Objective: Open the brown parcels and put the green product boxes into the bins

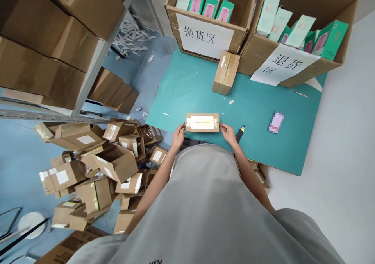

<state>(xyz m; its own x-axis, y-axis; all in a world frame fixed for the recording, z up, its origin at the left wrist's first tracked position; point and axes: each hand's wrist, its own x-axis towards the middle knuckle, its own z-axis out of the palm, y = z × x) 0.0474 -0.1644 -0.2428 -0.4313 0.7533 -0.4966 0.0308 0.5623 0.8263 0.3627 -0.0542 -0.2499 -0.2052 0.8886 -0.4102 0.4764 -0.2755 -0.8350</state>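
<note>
A small cardboard box [202,130] with a white label and clear tape on its top is at the table's near edge, right before my body. My left hand [178,136] grips its left end, fingertips against the side. At the opposite end my right hand [228,133] holds it the same way, fingers bent. Just right of that hand lies a black and yellow utility knife [240,133]. Farther right on the teal table [258,103] is a small pink item [276,122], blurred out.
A taped carton [226,72] stands at the back. Behind it are two large open boxes [205,33] [295,60] with paper signs, holding green and white product boxes. Opened cartons [114,164] heap on the floor at left, beside a shelf [88,74] stacked with cartons.
</note>
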